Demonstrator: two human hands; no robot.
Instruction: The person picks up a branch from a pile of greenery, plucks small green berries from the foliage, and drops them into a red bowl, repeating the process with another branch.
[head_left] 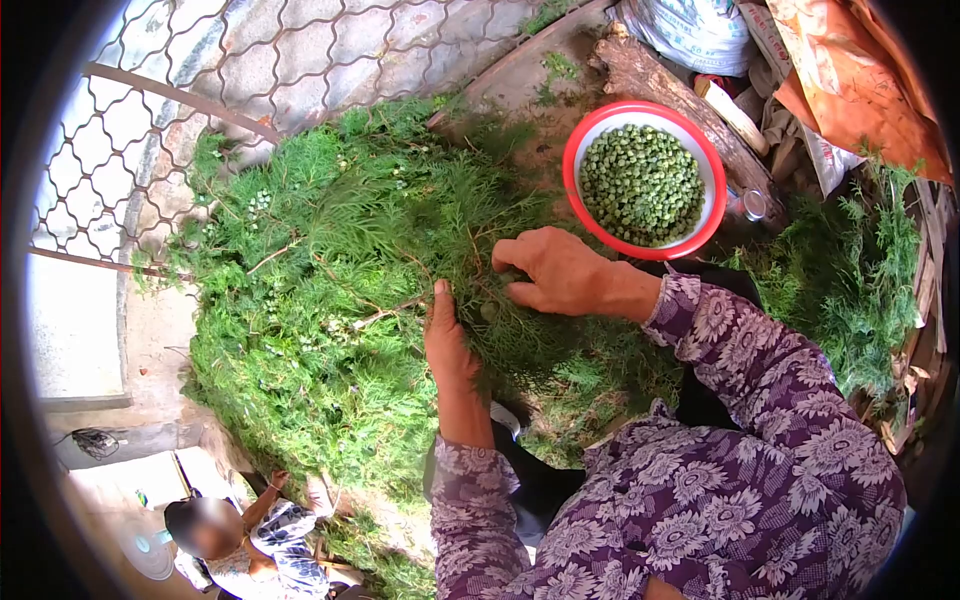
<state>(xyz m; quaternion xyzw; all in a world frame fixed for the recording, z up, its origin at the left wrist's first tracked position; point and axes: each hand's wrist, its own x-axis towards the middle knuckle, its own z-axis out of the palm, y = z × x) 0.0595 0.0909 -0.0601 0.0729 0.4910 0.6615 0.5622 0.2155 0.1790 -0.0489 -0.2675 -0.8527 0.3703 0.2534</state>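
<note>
My left hand [452, 350] is closed round a leafy conifer branch [385, 312], thumb up along its woody stem. Just to the right, my right hand [560, 272] has its thumb and fingers bent in a pinch at the feathery green foliage; whatever is between the fingertips is hidden. Beneath and to the left of both hands spreads a big heap of cut conifer branches [290, 370], with small pale green cones [262, 200] among the leaves. Close above my right hand stands a red-rimmed white basin [574, 180] with many small green cones [642, 185] in it.
A thick log [680, 95] lies behind the basin, near white sacks [695, 35] and an orange sheet [860, 70]. Metal lattice [330, 50] borders the heap at upper left. More greenery [850, 290] lies at right. Another person [270, 550] sits at lower left.
</note>
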